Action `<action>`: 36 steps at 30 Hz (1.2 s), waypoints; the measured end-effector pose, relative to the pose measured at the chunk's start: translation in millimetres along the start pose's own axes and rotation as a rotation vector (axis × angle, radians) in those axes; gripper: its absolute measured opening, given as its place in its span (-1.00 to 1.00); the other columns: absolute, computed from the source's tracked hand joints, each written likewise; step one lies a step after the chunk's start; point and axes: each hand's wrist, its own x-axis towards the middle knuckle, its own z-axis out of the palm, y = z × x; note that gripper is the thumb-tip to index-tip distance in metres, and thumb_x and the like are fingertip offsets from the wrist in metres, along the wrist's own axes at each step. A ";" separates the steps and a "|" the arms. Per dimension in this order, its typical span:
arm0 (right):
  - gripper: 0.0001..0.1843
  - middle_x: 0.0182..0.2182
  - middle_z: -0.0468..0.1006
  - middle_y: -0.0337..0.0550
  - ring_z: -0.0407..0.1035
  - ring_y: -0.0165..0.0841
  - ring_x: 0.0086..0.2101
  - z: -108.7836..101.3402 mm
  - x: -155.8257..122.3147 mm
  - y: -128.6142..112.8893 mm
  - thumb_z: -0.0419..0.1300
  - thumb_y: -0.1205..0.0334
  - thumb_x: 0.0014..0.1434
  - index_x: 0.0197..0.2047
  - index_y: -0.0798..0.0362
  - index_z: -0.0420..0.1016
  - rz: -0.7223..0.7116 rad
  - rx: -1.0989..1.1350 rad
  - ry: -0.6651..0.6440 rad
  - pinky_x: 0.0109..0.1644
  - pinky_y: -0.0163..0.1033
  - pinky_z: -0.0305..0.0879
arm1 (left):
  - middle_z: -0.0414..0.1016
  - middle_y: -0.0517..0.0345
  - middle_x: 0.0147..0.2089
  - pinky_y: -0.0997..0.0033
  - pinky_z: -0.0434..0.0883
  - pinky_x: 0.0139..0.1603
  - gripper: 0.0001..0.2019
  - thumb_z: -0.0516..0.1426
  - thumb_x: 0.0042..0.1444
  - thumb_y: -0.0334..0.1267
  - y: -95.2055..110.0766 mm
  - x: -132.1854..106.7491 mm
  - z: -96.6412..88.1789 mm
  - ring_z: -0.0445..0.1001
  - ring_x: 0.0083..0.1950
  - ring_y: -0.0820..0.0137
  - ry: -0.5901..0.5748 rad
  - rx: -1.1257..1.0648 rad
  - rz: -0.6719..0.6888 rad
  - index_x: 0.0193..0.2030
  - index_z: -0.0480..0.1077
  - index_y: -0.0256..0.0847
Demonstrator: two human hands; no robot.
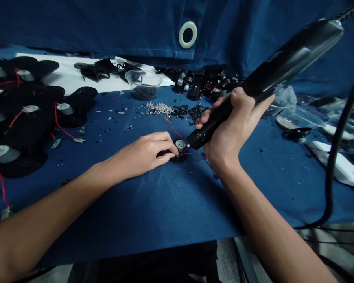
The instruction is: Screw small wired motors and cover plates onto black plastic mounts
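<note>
A blue cloth [153, 212] covered the worktop [283, 188] from its near edge to its far edge. Behind the far edge a darker blue tarpaulin [106, 27] hung as a back wall, with a white eyelet [188, 34] near its middle. A white board [76, 80] lay along the far left edge. Below the near edge showed pale grey floor [224, 259]. The light was dim.

Motor part [180, 146] lies at centre of worktop [165, 204], screwdriver [271, 74] tip on it from the right. Screw pile [158, 108] behind; bowl [143, 84] behind that. Assembled units [26, 122] left, power strip [339, 167] right.
</note>
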 end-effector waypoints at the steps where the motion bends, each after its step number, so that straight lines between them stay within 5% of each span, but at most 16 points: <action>1: -0.81 -0.54 0.23 -0.46 0.21 -0.50 -0.75 0.1 -0.1 1.0 -0.01 0.27 0.18 -0.19 -0.13 0.01 -0.006 -0.002 -0.001 -0.74 -0.40 0.18 | 0.42 0.15 -0.14 0.48 0.33 -0.05 -0.84 0.07 0.24 -0.36 0.0 0.0 0.0 0.42 -0.13 0.46 0.000 0.004 0.000 -0.17 0.48 -0.21; 14: -0.80 -0.56 0.22 -0.47 0.19 -0.57 -0.74 8.5 -8.3 -0.2 -0.03 0.31 0.17 -0.16 -0.15 0.06 -0.127 -0.031 -0.057 -0.72 -0.46 0.13 | 0.42 0.15 -0.14 0.46 0.35 -0.06 -0.86 0.08 0.22 -0.38 -2.0 0.6 -0.7 0.43 -0.15 0.45 0.004 0.023 0.019 -0.17 0.47 -0.21; 21: -0.49 -0.52 0.28 -0.48 0.22 -0.58 -0.71 16.2 -19.4 -7.4 0.07 0.25 0.12 0.07 -0.39 -0.02 -0.176 0.014 -0.127 -0.66 -0.44 0.15 | 0.41 0.15 -0.14 0.47 0.35 -0.07 -0.86 0.08 0.23 -0.36 -3.4 -0.5 0.7 0.44 -0.14 0.45 0.009 0.009 0.026 -0.16 0.47 -0.21; 27: -0.38 -0.52 0.27 -0.41 0.41 -0.40 -0.55 17.5 -28.6 -13.4 0.14 0.09 0.10 0.13 -0.51 -0.08 -0.119 -0.061 -0.135 -0.58 -0.31 0.31 | 0.40 0.17 -0.16 0.49 0.34 -0.13 -0.88 0.07 0.23 -0.35 -2.5 -0.5 0.7 0.44 -0.16 0.45 0.008 -0.004 -0.005 -0.20 0.44 -0.21; 32: -0.41 -0.53 0.27 -0.46 0.20 -0.56 -0.71 22.3 -29.3 -11.5 0.11 0.24 0.06 0.06 -0.49 -0.01 -0.194 0.016 -0.142 -0.66 -0.40 0.17 | 0.40 0.17 -0.13 0.48 0.34 -0.11 -0.87 0.05 0.25 -0.32 -3.4 -0.3 1.1 0.44 -0.14 0.45 -0.001 -0.010 -0.014 -0.19 0.43 -0.19; 36: -0.41 -0.56 0.23 -0.45 0.22 -0.52 -0.69 21.0 -29.0 -11.3 0.11 0.21 0.08 0.09 -0.48 -0.02 -0.198 -0.017 -0.150 -0.65 -0.36 0.17 | 0.39 0.17 -0.14 0.49 0.33 -0.10 -0.87 0.05 0.25 -0.32 -4.4 -0.7 2.1 0.44 -0.14 0.45 -0.001 -0.019 -0.002 -0.19 0.42 -0.19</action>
